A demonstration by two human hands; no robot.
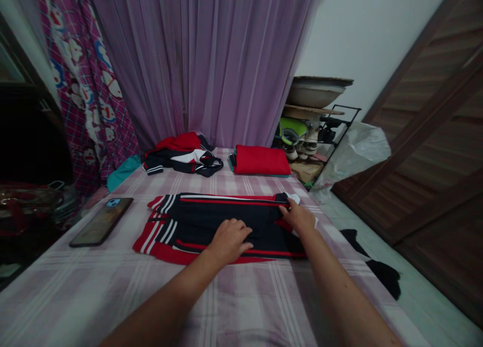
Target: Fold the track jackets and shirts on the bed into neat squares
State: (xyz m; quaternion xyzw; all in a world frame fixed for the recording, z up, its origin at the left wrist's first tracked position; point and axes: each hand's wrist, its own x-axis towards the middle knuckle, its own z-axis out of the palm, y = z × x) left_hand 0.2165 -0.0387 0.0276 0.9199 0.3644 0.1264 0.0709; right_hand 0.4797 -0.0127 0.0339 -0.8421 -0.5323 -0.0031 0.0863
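Note:
A navy track jacket (204, 218) with red and white stripes lies folded flat on the bed, its striped cuffs and hem pointing left. My left hand (231, 238) rests on the middle of the jacket, fingers laid out and thumb apart. At the jacket's right end, by the collar, my right hand (298, 217) has its thumb and fingers closed on the edge of the cloth. The hand partly hides that end.
Behind the jacket are a crumpled red, navy and white garment (184, 155) and a folded red stack (262, 160). A phone (101, 221) lies at left on the checked bedsheet (241, 306). A rack with shoes (307, 143) stands beyond the bed's right edge.

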